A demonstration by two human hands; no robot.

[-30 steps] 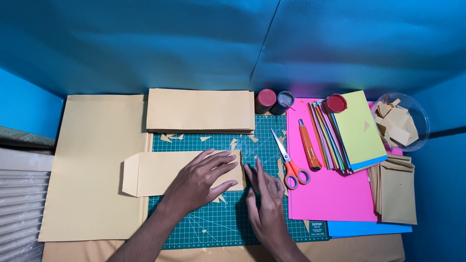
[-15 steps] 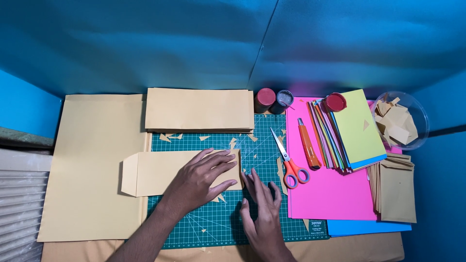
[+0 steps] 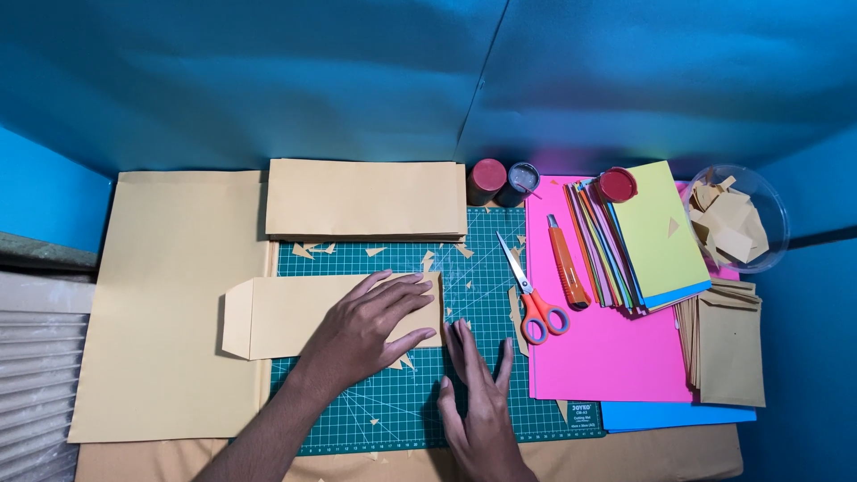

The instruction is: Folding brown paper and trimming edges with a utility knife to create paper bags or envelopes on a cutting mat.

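1. The left hand (image 3: 370,326) is lying flat on a tan paper envelope (image 3: 295,314), fingers (image 3: 406,290) spread and released, pressing it down rather than gripping it.
2. The envelope is resting across the left part of the green cutting mat (image 3: 428,393), its flap end sticking out past the mat's left edge onto a large tan sheet (image 3: 170,295).
3. The right hand (image 3: 478,402) is sitting palm down on the mat just beside the envelope's right edge, fingers straight and holding nothing.
4. Judging by the piece, its body is already folded into shape with the flap open; small tan offcuts (image 3: 308,252) are lying scattered on the mat, so trimming looks done and the pressing of creases seems under way.
5. A stack of folded tan sheets (image 3: 366,198) is waiting above the mat, while finished-looking envelopes (image 3: 728,348) are piled at the right of the desk.
6. Orange-handled scissors (image 3: 531,299) and an orange utility knife (image 3: 567,268) are lying untouched near the pink paper (image 3: 607,357).
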